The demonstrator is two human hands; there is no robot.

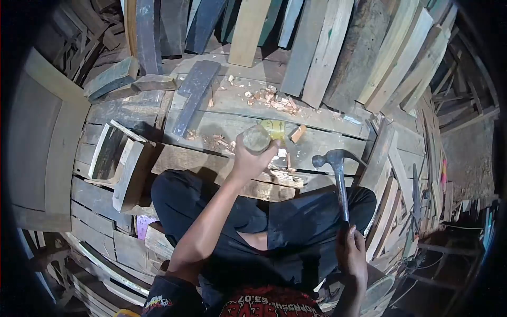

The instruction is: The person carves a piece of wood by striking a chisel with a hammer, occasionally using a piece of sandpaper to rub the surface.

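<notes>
I sit cross-legged in black trousers on a floor of rough planks. My left hand (248, 158) is stretched forward and grips a clear plastic bottle with a yellow label (262, 136), tilted over the boards in front of my knees. My right hand (353, 252) is low at my right side, closed around the handle of a steel claw hammer (338, 169), whose head points up and forward. A small wooden piece (285, 177) lies on the planks just right of the left hand.
Wood chips and shavings (272, 99) are scattered on the boards ahead. Planks and offcuts (327, 47) lean all around. A curved wooden frame piece (124, 169) lies at my left; a large panel (42, 137) stands further left.
</notes>
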